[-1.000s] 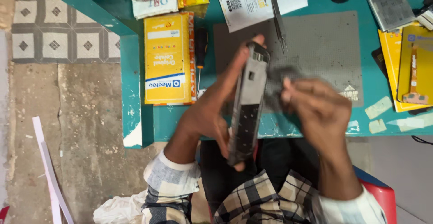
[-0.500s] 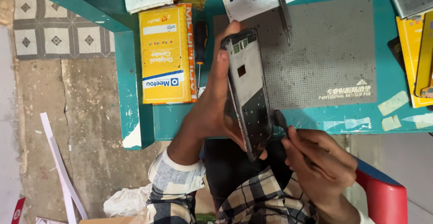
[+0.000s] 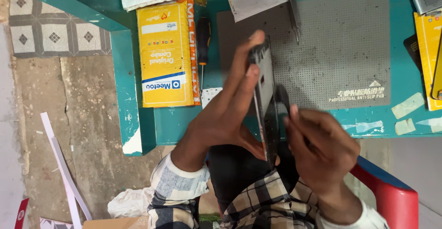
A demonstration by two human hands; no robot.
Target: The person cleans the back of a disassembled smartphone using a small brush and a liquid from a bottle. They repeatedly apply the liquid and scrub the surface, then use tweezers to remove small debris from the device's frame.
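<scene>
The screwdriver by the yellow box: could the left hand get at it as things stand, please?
Probably not right away. The screwdriver lies uncovered on the table, just beyond the left hand, but that hand is gripping the phone frame.

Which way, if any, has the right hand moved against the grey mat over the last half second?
Yes. The right hand has risen from below the table's front edge to overlap it, closer to the grey mat.

Yellow box (image 3: 166,54) (flat) on teal table (image 3: 138,86).
</scene>
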